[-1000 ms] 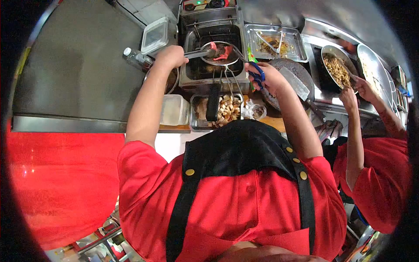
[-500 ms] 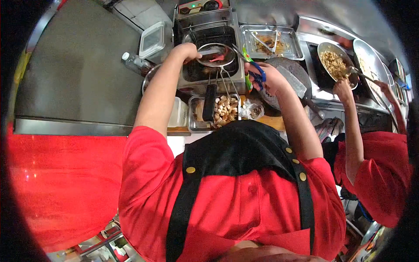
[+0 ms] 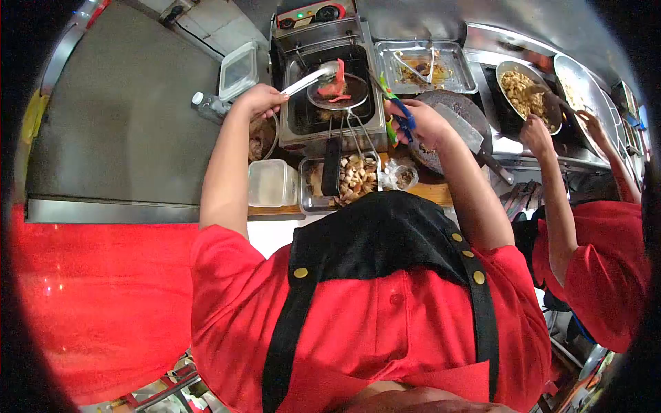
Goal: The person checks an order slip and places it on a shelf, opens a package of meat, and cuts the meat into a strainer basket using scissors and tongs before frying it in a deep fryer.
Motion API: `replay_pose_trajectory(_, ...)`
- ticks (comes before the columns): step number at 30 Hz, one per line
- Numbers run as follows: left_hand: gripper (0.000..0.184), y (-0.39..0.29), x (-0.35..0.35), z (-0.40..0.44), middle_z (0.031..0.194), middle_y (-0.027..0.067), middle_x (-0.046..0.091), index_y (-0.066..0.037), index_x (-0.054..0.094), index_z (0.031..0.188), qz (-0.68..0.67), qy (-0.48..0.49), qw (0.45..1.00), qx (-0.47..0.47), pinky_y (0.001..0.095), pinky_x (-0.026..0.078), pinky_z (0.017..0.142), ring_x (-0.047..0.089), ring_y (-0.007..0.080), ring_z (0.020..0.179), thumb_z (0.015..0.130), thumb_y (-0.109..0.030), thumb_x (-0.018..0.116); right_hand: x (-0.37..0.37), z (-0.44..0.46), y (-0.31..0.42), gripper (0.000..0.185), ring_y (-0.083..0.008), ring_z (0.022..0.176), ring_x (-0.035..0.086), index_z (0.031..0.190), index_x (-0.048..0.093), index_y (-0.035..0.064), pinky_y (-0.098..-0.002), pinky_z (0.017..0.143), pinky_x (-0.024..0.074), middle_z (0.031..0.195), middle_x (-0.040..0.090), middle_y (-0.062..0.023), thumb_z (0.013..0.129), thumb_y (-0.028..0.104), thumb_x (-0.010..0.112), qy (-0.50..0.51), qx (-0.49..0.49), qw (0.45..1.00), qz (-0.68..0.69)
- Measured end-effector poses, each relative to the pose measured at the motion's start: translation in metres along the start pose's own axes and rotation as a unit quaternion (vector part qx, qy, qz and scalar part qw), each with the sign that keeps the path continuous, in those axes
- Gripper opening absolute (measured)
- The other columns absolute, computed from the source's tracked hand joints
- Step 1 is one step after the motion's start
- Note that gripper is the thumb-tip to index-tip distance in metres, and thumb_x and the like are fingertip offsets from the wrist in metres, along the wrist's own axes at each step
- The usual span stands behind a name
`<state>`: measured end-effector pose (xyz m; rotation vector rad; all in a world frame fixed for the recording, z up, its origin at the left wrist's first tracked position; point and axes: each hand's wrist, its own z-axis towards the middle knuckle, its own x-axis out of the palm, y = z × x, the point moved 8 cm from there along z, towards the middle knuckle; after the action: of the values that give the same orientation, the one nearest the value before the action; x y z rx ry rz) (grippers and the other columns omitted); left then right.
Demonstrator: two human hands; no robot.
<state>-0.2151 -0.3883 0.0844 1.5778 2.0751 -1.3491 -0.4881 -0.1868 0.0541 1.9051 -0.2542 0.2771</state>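
My left hand (image 3: 260, 101) grips metal tongs (image 3: 304, 82), whose tips pinch a strip of red food (image 3: 335, 88), perhaps meat. The strip hangs over a round strainer (image 3: 356, 89), its lower end at or near the mesh. Beneath the strainer is a deep fryer (image 3: 296, 143) with dark liquid inside. In my right hand (image 3: 425, 125) is a pair of blue and green scissors (image 3: 405, 122), blades pointing up beside the fryer's right edge. The fryer basket's black handle (image 3: 331, 167) reaches toward me over a metal tray (image 3: 303, 202) of pale diced food (image 3: 359, 177).
Right of the fryer, a round chopping block (image 3: 441, 103) carries a cleaver (image 3: 461, 128). Behind it is a metal tray (image 3: 470, 84) with other tongs. At far right a co-worker's hand (image 3: 537, 135) works at a pan (image 3: 506, 67). A plastic bottle (image 3: 208, 104) and tub (image 3: 273, 186) stand left.
My left hand has drawn back to the left, and the tongs now lift the red strip above the strainer. My right hand stays nearly in place with the scissors.
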Motion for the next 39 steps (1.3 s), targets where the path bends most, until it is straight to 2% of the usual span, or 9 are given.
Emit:
replay_pose_trajectory(5,0.026,0.017,0.004,-0.027,0.064,-0.0029,0.053,-0.008,0.059,0.093,-0.102,-0.013,0.994,0.029,0.0207,0.038,0.042,0.048,0.0062,0.049,0.088,-0.033,0.056,0.030,0.018,0.006,0.040,-0.0121,0.052,0.053,0.095,0.054,0.0026,-0.0242,0.046,0.0411,0.065,0.054,-0.0022,0.082,0.040,0.063,-0.014,0.035,0.991,-0.126)
replay_pose_trajectory(7,0.028,0.017,0.014,-0.036,0.065,-0.0029,0.054,-0.007,0.059,0.093,-0.201,0.012,0.978,0.060,0.0197,0.038,0.042,0.049,0.0060,0.050,0.088,-0.034,0.056,0.028,0.049,-0.004,0.051,-0.0124,0.056,0.053,0.100,0.054,0.0001,-0.0242,0.049,0.0405,0.067,0.054,-0.0037,0.080,0.046,0.064,0.004,0.020,0.982,-0.190)
replay_pose_trajectory(10,0.025,0.017,0.028,-0.047,0.066,-0.0038,0.056,-0.007,0.060,0.091,-0.253,0.016,0.966,0.058,0.0197,0.040,0.043,0.050,0.0056,0.052,0.088,-0.031,0.057,0.028,0.063,0.016,0.075,-0.0141,0.066,0.052,0.109,0.052,-0.0048,-0.0268,0.056,0.0411,0.075,0.056,-0.0073,0.072,0.060,0.064,-0.091,-0.067,0.926,-0.360)
replay_pose_trajectory(15,0.026,0.015,0.046,-0.057,0.066,-0.0038,0.056,-0.007,0.059,0.093,-0.286,0.009,0.956,0.069,0.0185,0.040,0.043,0.051,0.0050,0.052,0.088,-0.033,0.057,0.043,0.074,0.029,0.075,-0.0160,0.071,0.056,0.108,0.053,-0.0046,-0.0292,0.059,0.0435,0.082,0.059,-0.0118,0.072,0.061,0.062,-0.081,-0.094,0.932,-0.340)
replay_pose_trajectory(21,0.027,0.021,0.053,-0.060,0.067,-0.0041,0.056,-0.008,0.059,0.092,-0.294,-0.006,0.954,0.064,0.0188,0.040,0.045,0.051,0.0052,0.052,0.087,-0.035,0.058,0.038,0.091,0.028,0.063,-0.0151,0.060,0.058,0.106,0.055,-0.0027,-0.0287,0.051,0.0459,0.073,0.059,-0.0105,0.075,0.052,0.066,-0.126,-0.139,0.909,-0.373)
replay_pose_trajectory(23,0.028,0.021,0.053,-0.063,0.067,-0.0042,0.056,-0.008,0.059,0.092,-0.289,-0.013,0.955,0.065,0.0188,0.040,0.045,0.051,0.0053,0.052,0.087,-0.036,0.058,0.042,0.090,0.023,0.059,-0.0121,0.053,0.055,0.105,0.056,-0.0022,-0.0267,0.043,0.0439,0.067,0.058,-0.0081,0.076,0.048,0.067,-0.095,-0.109,0.930,-0.339)
replay_pose_trajectory(26,0.029,0.029,0.049,-0.062,0.067,-0.0042,0.056,-0.009,0.059,0.092,-0.285,-0.042,0.956,0.052,0.0188,0.039,0.045,0.051,0.0056,0.052,0.086,-0.037,0.058,0.053,0.076,0.030,0.056,-0.0159,0.052,0.059,0.095,0.060,-0.0049,-0.0308,0.046,0.0455,0.064,0.061,-0.0110,0.078,0.048,0.064,-0.046,-0.114,0.940,-0.318)
replay_pose_trajectory(32,0.026,0.042,0.044,-0.058,0.067,-0.0034,0.055,-0.009,0.059,0.093,-0.284,-0.057,0.956,0.052,0.0198,0.039,0.045,0.050,0.0057,0.051,0.088,-0.034,0.057,0.056,0.077,0.025,0.059,-0.0122,0.045,0.051,0.100,0.059,-0.0007,-0.0276,0.041,0.0402,0.059,0.054,-0.0022,0.074,0.052,0.066,-0.059,-0.088,0.955,-0.278)
replay_pose_trajectory(39,0.022,0.028,0.047,-0.078,0.066,-0.0022,0.055,-0.007,0.060,0.087,-0.240,-0.073,0.966,0.055,0.0205,0.038,0.044,0.049,0.0058,0.051,0.089,-0.028,0.056,0.064,0.089,0.019,0.064,-0.0112,0.046,0.050,0.105,0.056,-0.0002,-0.0254,0.040,0.0387,0.060,0.053,-0.0025,0.073,0.054,0.066,-0.008,-0.055,0.969,-0.242)
